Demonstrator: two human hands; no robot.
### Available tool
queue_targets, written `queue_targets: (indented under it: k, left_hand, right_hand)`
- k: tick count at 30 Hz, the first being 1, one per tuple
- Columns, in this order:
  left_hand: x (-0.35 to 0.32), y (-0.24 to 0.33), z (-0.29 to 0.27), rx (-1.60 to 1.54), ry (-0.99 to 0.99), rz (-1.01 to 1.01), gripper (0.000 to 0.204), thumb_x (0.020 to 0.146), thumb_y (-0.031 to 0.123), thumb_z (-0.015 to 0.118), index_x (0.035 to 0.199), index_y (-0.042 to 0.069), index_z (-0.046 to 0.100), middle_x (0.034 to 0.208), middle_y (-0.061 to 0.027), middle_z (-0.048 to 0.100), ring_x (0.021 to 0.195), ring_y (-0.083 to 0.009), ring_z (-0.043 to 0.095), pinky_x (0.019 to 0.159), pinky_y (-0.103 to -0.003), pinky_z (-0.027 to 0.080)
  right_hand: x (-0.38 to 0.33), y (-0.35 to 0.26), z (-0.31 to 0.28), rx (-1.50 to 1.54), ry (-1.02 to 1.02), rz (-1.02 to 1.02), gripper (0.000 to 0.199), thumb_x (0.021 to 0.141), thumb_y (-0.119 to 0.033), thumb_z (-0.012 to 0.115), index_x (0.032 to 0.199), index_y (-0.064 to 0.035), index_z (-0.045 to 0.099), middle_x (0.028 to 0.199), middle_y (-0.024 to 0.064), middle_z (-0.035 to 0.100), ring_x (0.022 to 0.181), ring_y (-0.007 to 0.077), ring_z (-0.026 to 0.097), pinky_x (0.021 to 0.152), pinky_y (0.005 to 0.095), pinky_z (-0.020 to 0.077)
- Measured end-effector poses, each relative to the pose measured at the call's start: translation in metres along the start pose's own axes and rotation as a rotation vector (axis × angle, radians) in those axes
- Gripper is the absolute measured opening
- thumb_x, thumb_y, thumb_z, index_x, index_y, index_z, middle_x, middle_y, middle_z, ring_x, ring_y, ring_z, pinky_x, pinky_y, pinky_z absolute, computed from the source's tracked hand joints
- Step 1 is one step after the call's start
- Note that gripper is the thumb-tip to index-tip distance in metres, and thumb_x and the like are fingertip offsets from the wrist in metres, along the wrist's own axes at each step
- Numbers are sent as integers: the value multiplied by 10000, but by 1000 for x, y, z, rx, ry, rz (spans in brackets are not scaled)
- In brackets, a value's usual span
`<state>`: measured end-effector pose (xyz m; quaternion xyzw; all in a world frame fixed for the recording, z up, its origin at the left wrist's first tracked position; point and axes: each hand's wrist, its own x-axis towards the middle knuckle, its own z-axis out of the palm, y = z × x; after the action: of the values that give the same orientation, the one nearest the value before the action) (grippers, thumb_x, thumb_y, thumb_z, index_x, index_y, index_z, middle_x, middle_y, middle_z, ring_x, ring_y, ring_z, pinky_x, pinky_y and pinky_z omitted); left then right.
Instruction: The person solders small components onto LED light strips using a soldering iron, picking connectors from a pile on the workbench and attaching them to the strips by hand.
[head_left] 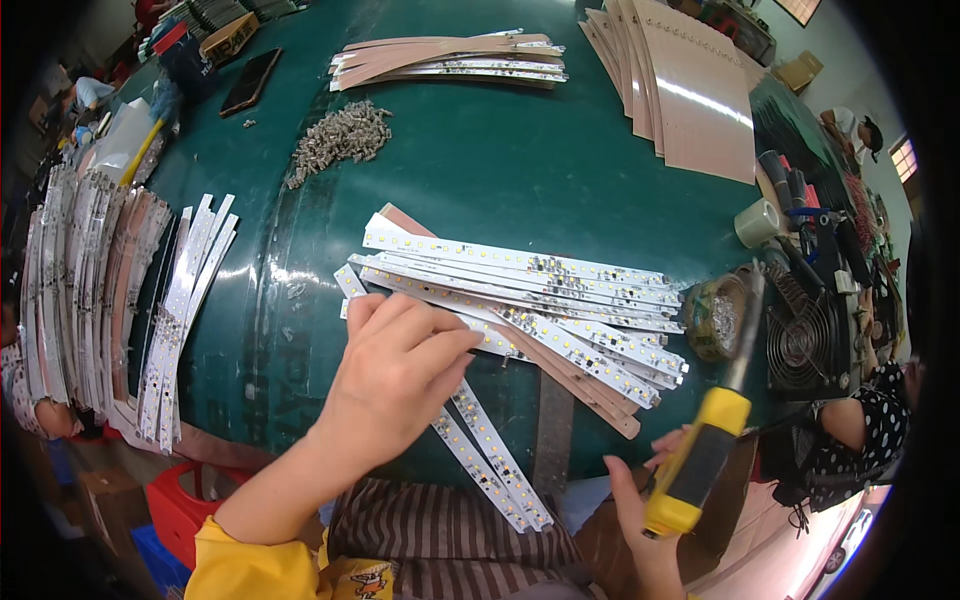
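Observation:
My left hand [395, 370] is over the near left part of a pile of white LED circuit strips [520, 265]. Its thumb and forefinger are pinched together; anything between the tips is too small to make out. Two LED strips [490, 455] pass under this hand and slant over the table's near edge. At the right, my right hand [640, 510] holds a tool with a yellow and black handle [695, 465] and a long metal shaft pointing up and away. I cannot tell if it is a soldering iron or a screwdriver. Pinkish-brown boards [585, 385] lie among the strips.
Small metallic parts [340, 140] are heaped on the green table [480, 140]. More strips lie at the back [450, 60] and left [185, 310]. A phone [250, 82], brown panels [690, 90], a tape roll [715, 315] and a fan [800, 340] surround the work. Other people sit nearby.

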<state>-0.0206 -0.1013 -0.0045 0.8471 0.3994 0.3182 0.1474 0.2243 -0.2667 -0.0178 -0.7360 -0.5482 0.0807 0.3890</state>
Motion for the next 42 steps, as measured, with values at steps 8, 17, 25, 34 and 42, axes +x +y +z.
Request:
queue_targets:
  k: [8, 17, 25, 34, 42]
  left_hand:
    - [13, -13, -4, 159, -161, 217, 224, 762, 74, 669, 982, 49, 704, 908, -39, 597, 914, -208, 593, 874, -381, 414]
    - [23, -26, 2, 247, -79, 562, 263, 689, 76, 668, 934, -11, 706, 812, -28, 565, 785, -170, 588, 710, -303, 469]
    - [13, -35, -25, 250, -138, 660, 308, 679, 83, 690, 968, -21, 719, 922, -39, 633, 785, -164, 597, 704, -292, 505]
    - [-5, -45, -30, 194, -101, 688, 361, 661, 72, 682, 1008, -19, 725, 1047, -56, 670, 759, -155, 617, 665, -285, 530]
    - [-9, -57, -30, 79, -183, 575, 347, 665, 64, 680, 1005, 13, 733, 1051, -65, 687, 816, -202, 658, 714, -317, 551]
  right_hand:
    - [28, -9, 18, -71, -22, -215, 584, 671, -122, 860, 1168, -62, 560, 1066, 163, 618, 984, 335, 615, 822, 394, 504]
    - [39, -11, 26, -166, 11, -375, 476, 682, -103, 803, 1116, -56, 614, 1071, 162, 634, 905, 343, 646, 779, 398, 522]
    - [36, -22, 4, -108, -72, -340, 430, 713, -119, 815, 1087, -30, 622, 1023, 160, 650, 926, 326, 694, 769, 385, 559]
    - [41, -20, -4, -12, -117, -337, 381, 757, -127, 790, 1063, -6, 598, 951, 137, 634, 835, 263, 647, 738, 328, 516]
    - [42, -13, -7, 33, -100, -248, 314, 761, -33, 793, 1014, -30, 606, 909, 88, 627, 805, 203, 627, 745, 291, 487]
